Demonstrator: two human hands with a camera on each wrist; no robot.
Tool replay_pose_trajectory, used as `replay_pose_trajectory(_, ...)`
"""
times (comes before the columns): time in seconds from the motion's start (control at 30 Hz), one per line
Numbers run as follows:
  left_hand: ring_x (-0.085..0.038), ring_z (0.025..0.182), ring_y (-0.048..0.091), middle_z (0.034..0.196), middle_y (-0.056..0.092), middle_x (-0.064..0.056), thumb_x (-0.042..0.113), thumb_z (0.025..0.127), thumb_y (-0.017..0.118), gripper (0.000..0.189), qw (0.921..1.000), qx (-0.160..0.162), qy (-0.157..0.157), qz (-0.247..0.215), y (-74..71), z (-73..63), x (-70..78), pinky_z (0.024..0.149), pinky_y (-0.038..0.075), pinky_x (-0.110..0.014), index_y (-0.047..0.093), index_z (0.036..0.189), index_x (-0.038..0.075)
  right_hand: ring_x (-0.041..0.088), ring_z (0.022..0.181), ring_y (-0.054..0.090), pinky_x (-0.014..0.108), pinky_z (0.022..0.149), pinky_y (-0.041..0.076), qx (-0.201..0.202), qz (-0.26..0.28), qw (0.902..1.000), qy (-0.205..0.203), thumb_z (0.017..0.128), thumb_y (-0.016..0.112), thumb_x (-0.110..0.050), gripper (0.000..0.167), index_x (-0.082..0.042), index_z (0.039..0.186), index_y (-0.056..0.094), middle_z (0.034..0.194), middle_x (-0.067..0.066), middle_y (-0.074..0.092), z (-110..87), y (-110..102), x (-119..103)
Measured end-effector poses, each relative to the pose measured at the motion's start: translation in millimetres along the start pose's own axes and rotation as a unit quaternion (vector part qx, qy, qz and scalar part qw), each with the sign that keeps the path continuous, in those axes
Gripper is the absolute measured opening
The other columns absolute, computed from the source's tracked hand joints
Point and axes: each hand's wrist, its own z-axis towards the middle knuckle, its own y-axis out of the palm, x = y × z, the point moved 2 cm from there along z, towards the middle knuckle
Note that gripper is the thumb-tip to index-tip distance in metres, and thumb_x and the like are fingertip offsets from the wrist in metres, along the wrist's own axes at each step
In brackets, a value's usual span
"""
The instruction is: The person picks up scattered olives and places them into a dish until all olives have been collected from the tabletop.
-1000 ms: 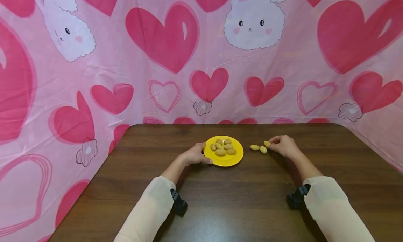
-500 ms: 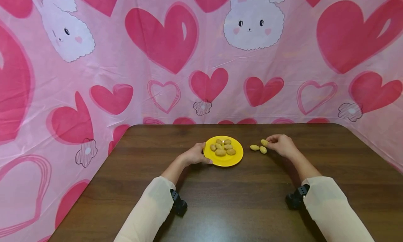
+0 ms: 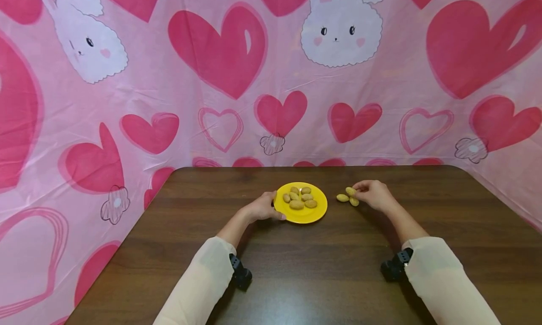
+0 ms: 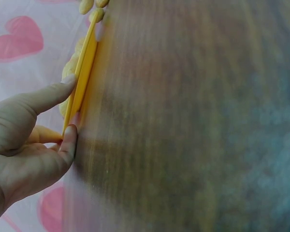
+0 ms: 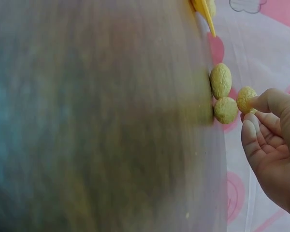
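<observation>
My left hand (image 3: pixel 261 207) grips the left rim of a round yellow plate (image 3: pixel 299 218), thumb above and fingers below in the left wrist view. Several brownish-yellow wrinkled ovals (image 3: pixel 296 205), like small potatoes, lie on the plate. Between thumb and fingertips, my right hand (image 3: pixel 374 194) pinches a yellow potato-like oval (image 5: pixel 246 99). In the right wrist view it is raised above the level of two others. Those two, the left oval (image 3: pixel 342 198) and the nearer oval (image 5: pixel 225 110), rest side by side on the table, right of the plate.
A dark brown wooden table (image 3: pixel 288 273) spreads under both arms. Behind it and at the sides hangs a pink cloth (image 3: pixel 228 127) with hearts and rabbit faces. Black wrist cameras (image 3: pixel 241 272) sit at both cuffs.
My right hand has moved a little to the left, carrying the pinched oval from beside the two table ovals to over them. My left hand and the plate have stayed in place.
</observation>
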Motion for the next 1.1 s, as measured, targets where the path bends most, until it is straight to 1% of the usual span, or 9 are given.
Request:
replay_pose_trajectory(0.27,-0.026,0.117,0.036,0.141,0.032,-0.014,0.014,0.075,0.077,0.082,0.9999,-0.002,0.012,0.002,0.0,0.7,-0.7,0.108,0.021,-0.042,0.032,0.142,0.003,0.020,0.076,0.056,0.027,0.063,0.047,-0.010,0.016,0.9998,0.001,0.085,0.065,-0.015,0.026,0.005,0.101,0.064,0.087,0.012,0.064,2.8,8,-10)
replay_pose_trajectory(0.47,-0.027,0.118,0.035,0.140,0.032,-0.014,0.014,0.075,0.076,0.081,1.0000,-0.001,0.006,0.003,-0.2,-0.8,0.8,0.109,0.020,-0.042,0.032,0.142,0.003,0.022,0.076,0.054,0.026,0.063,0.048,-0.021,0.026,0.9994,0.001,0.085,0.065,-0.011,0.025,0.006,0.103,0.064,0.088,0.013,0.063,5.2,15,-19)
replay_pose_trajectory(0.57,-0.027,0.118,0.035,0.141,0.032,-0.015,0.013,0.075,0.076,0.081,1.0000,-0.001,0.005,0.001,-0.3,-1.0,0.9,0.109,0.020,-0.042,0.032,0.142,0.003,0.021,0.074,0.054,0.026,0.061,0.048,-0.024,0.033,0.9991,-0.002,0.085,0.066,-0.011,0.024,0.006,0.102,0.064,0.086,0.013,0.063,6.4,18,-23)
replay_pose_trajectory(0.87,-0.026,0.115,0.037,0.139,0.034,-0.014,0.012,0.075,0.076,0.080,0.9999,-0.004,0.015,-0.003,-0.2,0.3,0.4,0.108,0.021,-0.041,0.033,0.141,0.002,0.020,0.075,0.054,0.029,0.069,0.049,-0.036,0.031,0.9988,-0.013,0.084,0.067,-0.015,0.025,0.004,0.101,0.065,0.085,0.008,0.063,8.9,28,-33)
replay_pose_trajectory(1.1,-0.026,0.116,0.036,0.138,0.035,-0.014,0.013,0.075,0.077,0.078,0.9998,-0.003,0.019,-0.001,-0.1,1.0,-0.6,0.109,0.020,-0.042,0.035,0.140,0.003,0.020,0.074,0.052,0.028,0.068,0.048,-0.046,0.035,0.9981,-0.022,0.084,0.067,-0.013,0.024,0.004,0.100,0.065,0.083,0.008,0.062,10.8,35,-42)
